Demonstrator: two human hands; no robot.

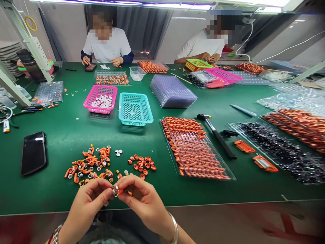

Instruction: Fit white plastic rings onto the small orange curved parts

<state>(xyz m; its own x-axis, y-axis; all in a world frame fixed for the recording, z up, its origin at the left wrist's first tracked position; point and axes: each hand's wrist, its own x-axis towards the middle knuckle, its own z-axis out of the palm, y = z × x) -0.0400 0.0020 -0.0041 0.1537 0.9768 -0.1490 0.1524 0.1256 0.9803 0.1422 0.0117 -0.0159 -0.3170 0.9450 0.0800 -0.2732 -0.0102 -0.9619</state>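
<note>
The small orange-and-metal part [116, 191] sat pinched between my two hands right at the near edge of the green table [63, 135], at about six o'clock in my view, so it lay at my fingertips with no gap to cross. It was too small and too covered for me to tell its long axis, though it seemed to run across, from one hand to the other. My left hand [87, 201] came at it from eight o'clock and my right hand [141, 198] from four o'clock, both equally near, meeting on it. My left fingers [108, 193] were closed almost fully, thumb and forefinger tips gripping the metal end; my right fingers [124, 189] were closed just as tightly on the orange end, with the other fingers curled underneath. Just beyond my knuckles, at twelve o'clock, lay the loose pile of orange clips and metal rings [88, 166], with a cluster of round orange caps [142, 163] at one o'clock and a few white discs [118, 153] between them. Farther out, a black phone [34, 153] rested at nine o'clock, a pink basket [101, 98] and a teal basket [135, 109] stood at twelve, and a clear tray of finished orange pieces [195, 150] with a black-handled hammer [217, 135] beside it lay at two o'clock.
</note>
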